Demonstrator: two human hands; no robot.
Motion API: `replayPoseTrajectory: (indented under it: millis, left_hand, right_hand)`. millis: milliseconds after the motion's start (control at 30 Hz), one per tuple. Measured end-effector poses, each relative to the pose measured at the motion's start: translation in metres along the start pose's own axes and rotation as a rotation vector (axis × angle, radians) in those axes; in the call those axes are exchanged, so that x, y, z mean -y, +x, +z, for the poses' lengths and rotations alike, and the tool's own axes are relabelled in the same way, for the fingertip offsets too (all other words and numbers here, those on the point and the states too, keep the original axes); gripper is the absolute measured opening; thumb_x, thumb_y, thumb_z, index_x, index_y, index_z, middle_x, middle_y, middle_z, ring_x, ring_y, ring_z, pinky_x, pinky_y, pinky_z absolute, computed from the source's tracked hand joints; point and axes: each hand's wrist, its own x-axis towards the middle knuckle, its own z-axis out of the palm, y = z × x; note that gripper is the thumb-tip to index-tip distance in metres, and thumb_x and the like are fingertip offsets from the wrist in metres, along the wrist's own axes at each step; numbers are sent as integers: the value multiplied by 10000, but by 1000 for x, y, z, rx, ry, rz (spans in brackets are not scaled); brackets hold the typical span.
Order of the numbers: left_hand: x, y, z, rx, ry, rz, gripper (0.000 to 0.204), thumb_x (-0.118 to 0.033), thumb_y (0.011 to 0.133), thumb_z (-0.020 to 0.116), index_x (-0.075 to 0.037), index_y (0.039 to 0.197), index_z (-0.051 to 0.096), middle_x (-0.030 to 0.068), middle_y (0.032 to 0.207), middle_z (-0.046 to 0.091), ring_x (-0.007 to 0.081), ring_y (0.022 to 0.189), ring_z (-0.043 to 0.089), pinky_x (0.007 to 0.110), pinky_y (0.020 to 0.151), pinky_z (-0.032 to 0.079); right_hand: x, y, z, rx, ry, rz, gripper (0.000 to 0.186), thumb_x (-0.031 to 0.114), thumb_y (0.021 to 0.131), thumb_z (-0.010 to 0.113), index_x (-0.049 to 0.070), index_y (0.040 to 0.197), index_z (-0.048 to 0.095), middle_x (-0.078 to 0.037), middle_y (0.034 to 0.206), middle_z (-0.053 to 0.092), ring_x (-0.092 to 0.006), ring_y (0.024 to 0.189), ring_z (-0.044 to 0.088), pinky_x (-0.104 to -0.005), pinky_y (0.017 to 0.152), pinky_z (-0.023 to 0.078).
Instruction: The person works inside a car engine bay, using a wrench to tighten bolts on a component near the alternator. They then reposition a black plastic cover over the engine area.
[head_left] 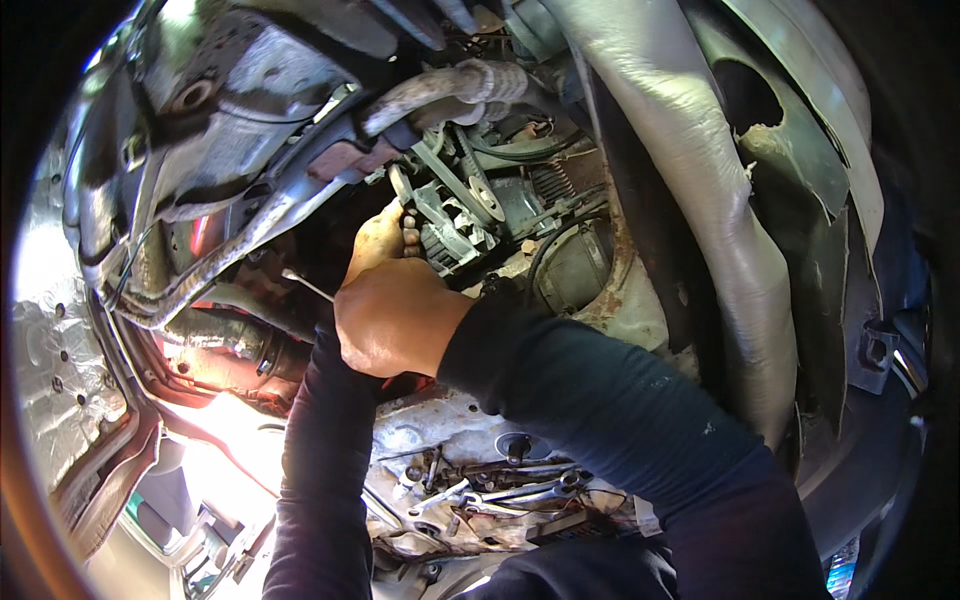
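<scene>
My right hand [395,315] is closed in a fist, and a slim metal tool [308,285] with a small widened end sticks out of its left side. The rest of that tool is hidden in the fist. Just beyond it my left hand [376,240] reaches up, its fingers curled against the edge of a finned metal housing [450,240]. Whatever those fingers grip is hidden. A pale rounded metal part [399,184] lies right above the left hand. A belt [450,175] runs over a pulley [486,200] beside the housing.
Several wrenches and loose tools [520,490] lie on a grimy surface below my arms. A ribbed pipe [450,92] crosses above the housing. Metal frame members [250,225] stand close on the left; a long silvery-grey curved panel [690,150] runs down the right. Bright light glares at lower left.
</scene>
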Motion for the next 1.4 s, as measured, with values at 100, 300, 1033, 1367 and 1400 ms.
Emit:
replayPoseTrajectory:
  millis: [100,300,1033,1367,1400]
  left_hand:
    - [9,-17,-2,47,-2,149,328,-417,1027,588,-115,899,598,0,694,569,118,550,471,285,514,430]
    - [6,-2,-7,119,-86,80,294,-396,1021,596,-122,914,605,-14,718,567,101,574,487,282,530,446]
    - [18,37,-14,58,154,222,300,-342,1051,543,-77,951,641,32,763,626,161,636,579,338,568,463]
    - [18,59,-17,-50,704,592,337,-318,1054,512,-45,935,670,198,786,662,321,743,638,431,708,505]
    - [17,60,-16,-85,674,410,368,-325,1059,504,-35,915,677,213,793,669,329,758,643,434,716,501]
  right_hand:
    - [0,0,-1,10,-28,4,253,263,814,646,75,888,798,-130,866,770,-323,838,760,-471,732,591]
    - [-1,-1,0,-47,-22,-34,245,251,797,644,70,869,793,-139,860,766,-326,818,758,-464,722,590]
    - [-8,2,8,-145,-55,-126,234,225,831,615,18,781,712,-211,725,702,-409,725,714,-517,702,574]
    - [-11,2,13,-172,-79,-163,233,230,773,633,41,804,766,-202,792,731,-383,747,731,-488,698,589]
    - [-12,2,14,-183,-79,-176,224,224,794,627,31,785,741,-199,760,715,-391,715,715,-497,685,577]
